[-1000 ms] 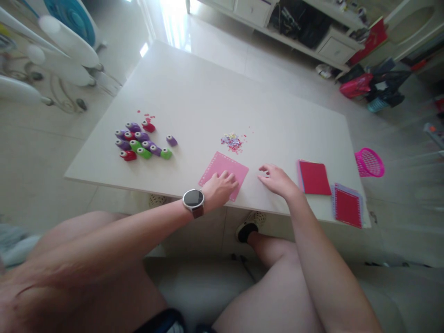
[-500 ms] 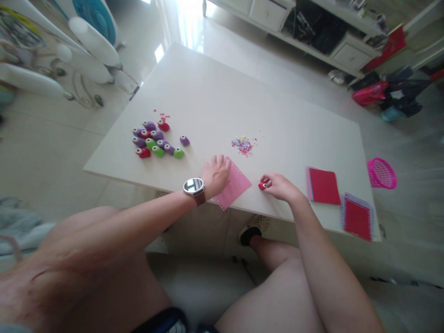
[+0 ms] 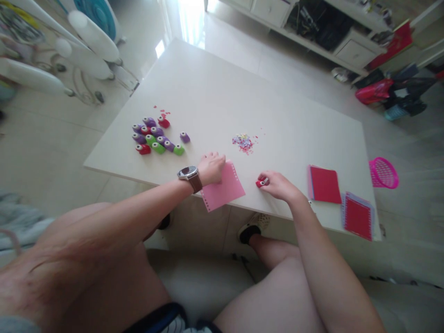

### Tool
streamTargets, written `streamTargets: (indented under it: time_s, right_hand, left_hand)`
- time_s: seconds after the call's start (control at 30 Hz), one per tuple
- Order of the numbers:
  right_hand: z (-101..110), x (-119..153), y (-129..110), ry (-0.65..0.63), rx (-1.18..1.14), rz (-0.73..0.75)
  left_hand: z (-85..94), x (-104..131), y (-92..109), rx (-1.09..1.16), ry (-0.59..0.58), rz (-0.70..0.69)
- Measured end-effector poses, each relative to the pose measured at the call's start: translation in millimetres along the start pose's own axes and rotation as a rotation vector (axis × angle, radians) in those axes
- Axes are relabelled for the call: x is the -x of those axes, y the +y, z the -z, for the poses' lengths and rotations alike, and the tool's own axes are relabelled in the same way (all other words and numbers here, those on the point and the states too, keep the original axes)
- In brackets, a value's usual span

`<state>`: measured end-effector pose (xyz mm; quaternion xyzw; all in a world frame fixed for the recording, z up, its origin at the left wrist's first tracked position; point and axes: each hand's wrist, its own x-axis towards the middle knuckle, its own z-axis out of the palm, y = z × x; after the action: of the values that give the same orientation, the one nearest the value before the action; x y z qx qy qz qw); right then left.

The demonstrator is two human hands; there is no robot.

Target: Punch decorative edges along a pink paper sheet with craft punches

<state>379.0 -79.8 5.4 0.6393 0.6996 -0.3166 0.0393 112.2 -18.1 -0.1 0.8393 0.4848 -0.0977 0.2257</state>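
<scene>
A pink sheet with small holes along its edges lies at the table's near edge, its lower corner past the edge. My left hand, a watch on its wrist, is closed on the sheet's upper left part. To the right of the sheet, my right hand grips a small red punch near the tabletop. Several purple, green and red punches stand together at the left, with one purple punch a little apart. A pile of paper bits lies beyond the sheet.
On the right of the white table lie a stack of red sheets and a second stack with punched edges. A pink basket stands beyond the right edge. Red bits lie behind the punches.
The pink sheet has turned and shifted left and nearer to me along with my left hand, whose fingers have drawn together. My right hand, with the red punch, has moved slightly left.
</scene>
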Motion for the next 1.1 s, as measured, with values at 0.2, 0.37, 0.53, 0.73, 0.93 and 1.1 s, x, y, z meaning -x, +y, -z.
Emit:
streamTargets:
  time_s: [0.2, 0.37, 0.53, 0.73, 0.93, 1.1]
  right_hand:
    - [-0.7, 1.7, -10.8, -0.001, -0.018, 0.057]
    - [-0.3, 0.2, -19.3, 0.116, -0.037, 0.100]
    - [-1.5, -3.4, -22.4, 0.217, -0.137, 0.134]
    - [-4.6, -3.3, -26.3, 0.218, -0.201, 0.158]
    - [-4.8, -4.1, -27.1, 0.202, -0.196, 0.162]
    - [-4.6, -5.2, -28.0, 0.194, -0.187, 0.155]
  left_hand:
    - [-6.1, -5.3, -4.5, 0.079, 0.052, -0.128]
    - [-6.1, -11.7, -4.7, 0.240, 0.088, -0.177]
    - [-2.8, -15.1, -1.6, 0.336, 0.083, -0.176]
    - [-5.8, -16.4, -3.4, 0.361, 0.107, -0.187]
    - [-6.5, -15.9, -4.5, 0.369, 0.114, -0.196]
    - [-5.6, -16.3, -4.7, 0.365, 0.101, -0.190]
